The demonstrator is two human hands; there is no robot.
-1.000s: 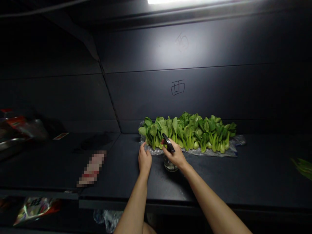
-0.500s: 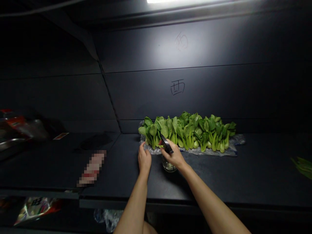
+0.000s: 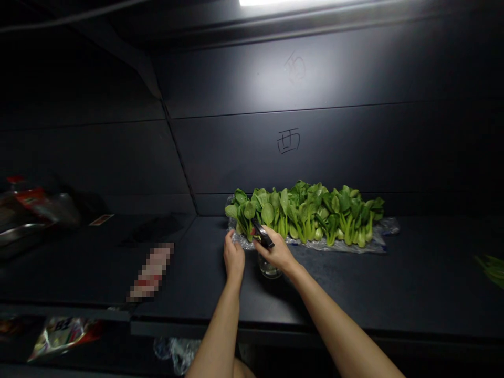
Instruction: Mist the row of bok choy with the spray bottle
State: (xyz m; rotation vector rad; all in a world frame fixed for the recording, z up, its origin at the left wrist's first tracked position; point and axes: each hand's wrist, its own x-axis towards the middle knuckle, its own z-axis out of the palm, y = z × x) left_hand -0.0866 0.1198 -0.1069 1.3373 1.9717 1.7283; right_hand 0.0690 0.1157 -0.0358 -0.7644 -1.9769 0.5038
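Fingers of the right hand (image 3: 277,254) close around what looks like a clear spray bottle (image 3: 270,269); left fingertips (image 3: 229,237) lightly touch the plastic sheet (image 3: 378,244).
Bok choy (image 3: 305,215) lies in one full row; any wetting is impossible to tell.

Okay so in the last second the right hand (image 3: 277,253) has swung the clear spray bottle (image 3: 270,269) left, and its black sprayer head (image 3: 262,234) now sits closer to the left hand (image 3: 234,258), nearer the end of the bok choy (image 3: 303,215).

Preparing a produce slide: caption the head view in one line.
Right hand holds a clear spray bottle by a row of bok choy on plastic sheeting, left hand alongside.
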